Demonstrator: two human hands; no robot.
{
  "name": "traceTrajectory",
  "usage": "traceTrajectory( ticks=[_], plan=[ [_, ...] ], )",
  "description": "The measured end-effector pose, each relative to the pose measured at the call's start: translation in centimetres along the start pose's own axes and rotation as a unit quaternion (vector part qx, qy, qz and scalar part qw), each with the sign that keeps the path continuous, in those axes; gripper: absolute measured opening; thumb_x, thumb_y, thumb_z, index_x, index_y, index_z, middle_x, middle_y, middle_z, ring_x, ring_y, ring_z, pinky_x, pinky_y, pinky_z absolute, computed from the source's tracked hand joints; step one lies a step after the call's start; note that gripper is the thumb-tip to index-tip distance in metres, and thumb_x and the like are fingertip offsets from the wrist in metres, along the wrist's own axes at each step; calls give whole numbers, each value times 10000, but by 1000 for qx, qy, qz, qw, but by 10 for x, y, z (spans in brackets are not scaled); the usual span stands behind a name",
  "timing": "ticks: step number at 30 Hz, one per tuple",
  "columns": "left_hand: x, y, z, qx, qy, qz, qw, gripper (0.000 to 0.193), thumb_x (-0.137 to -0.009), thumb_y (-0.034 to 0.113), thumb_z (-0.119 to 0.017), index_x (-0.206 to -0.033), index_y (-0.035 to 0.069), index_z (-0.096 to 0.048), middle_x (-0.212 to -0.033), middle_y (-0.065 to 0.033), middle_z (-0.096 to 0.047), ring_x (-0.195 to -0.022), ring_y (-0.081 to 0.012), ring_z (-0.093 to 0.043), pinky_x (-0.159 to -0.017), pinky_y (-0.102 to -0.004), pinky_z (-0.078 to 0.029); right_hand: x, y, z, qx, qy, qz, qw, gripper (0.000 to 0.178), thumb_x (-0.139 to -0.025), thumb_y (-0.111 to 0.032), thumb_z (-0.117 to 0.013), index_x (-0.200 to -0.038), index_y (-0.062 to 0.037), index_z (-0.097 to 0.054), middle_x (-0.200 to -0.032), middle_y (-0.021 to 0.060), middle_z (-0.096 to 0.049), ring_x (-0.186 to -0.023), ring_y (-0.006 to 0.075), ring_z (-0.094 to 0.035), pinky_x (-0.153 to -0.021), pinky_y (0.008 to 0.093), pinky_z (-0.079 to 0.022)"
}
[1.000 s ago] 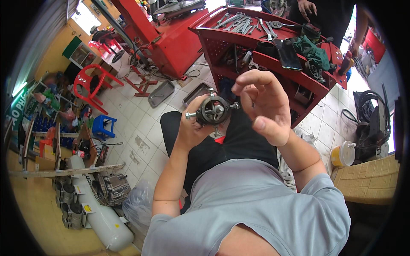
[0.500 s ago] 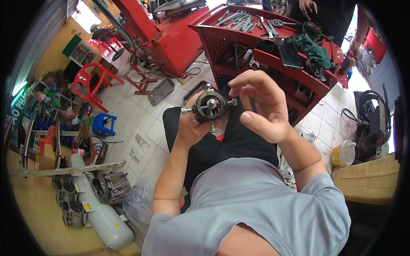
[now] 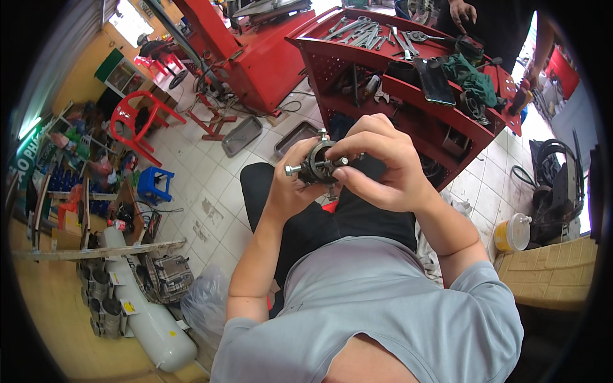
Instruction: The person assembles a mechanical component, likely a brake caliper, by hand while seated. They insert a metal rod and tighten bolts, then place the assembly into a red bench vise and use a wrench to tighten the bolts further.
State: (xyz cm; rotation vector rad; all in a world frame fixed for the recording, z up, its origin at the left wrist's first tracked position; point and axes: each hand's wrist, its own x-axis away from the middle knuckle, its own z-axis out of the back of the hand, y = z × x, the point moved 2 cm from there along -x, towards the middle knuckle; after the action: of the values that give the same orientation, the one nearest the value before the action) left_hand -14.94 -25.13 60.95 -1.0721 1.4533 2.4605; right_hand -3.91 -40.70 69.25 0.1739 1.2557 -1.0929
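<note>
Mid-frame, left hand (image 3: 287,184) grips metal ring (image 3: 309,167), side bolts (image 3: 292,170) already in, while right hand (image 3: 394,169) pinches central bolt (image 3: 341,162), seating unclear.

Red tool cart (image 3: 316,69): wrenches (image 3: 367,35), black phone (image 3: 434,83) and crumpled green cloth (image 3: 468,78) on top
Tiled floor (image 3: 198,182): 2 metal trays (image 3: 242,137) near each other
Seats: red chair (image 3: 136,145), blue stool (image 3: 153,184) near it
Lower left: white cylinder (image 3: 153,329) beside a patterned bag (image 3: 171,279)
Right: yellow bucket (image 3: 511,235), white lid (image 3: 523,219)
</note>
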Motion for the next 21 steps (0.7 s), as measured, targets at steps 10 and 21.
traceTrajectory(
  ticks=[10, 21],
  plan=[
    [3, 2, -7, 182, 71, 60, 979, 506, -751, 105, -781, -1163, 4, -504, -1026, -52, -597, -816, -85, -584, -710, -233, -490, 4, 46, -3, -76, -112, -106, 985, 865, -648, -317, -785, -1344, -13, -372, -1069, 140, -547, -968, 265, -538, -882, 358, -419],
    [-3, 23, -2, -23, 97, -30, 995, 773, -644, 137, -856, -1275, -13, -437, -1212, -121, -508, -1082, -207, -536, -892, -310, -447, 24, 58, -54, -147, -49, -176, 972, 828, -600, -127, -774, -1315, -2, -377, -1142, 203, -568, -1048, 323, -570, -895, 366, -454]
  ],
)
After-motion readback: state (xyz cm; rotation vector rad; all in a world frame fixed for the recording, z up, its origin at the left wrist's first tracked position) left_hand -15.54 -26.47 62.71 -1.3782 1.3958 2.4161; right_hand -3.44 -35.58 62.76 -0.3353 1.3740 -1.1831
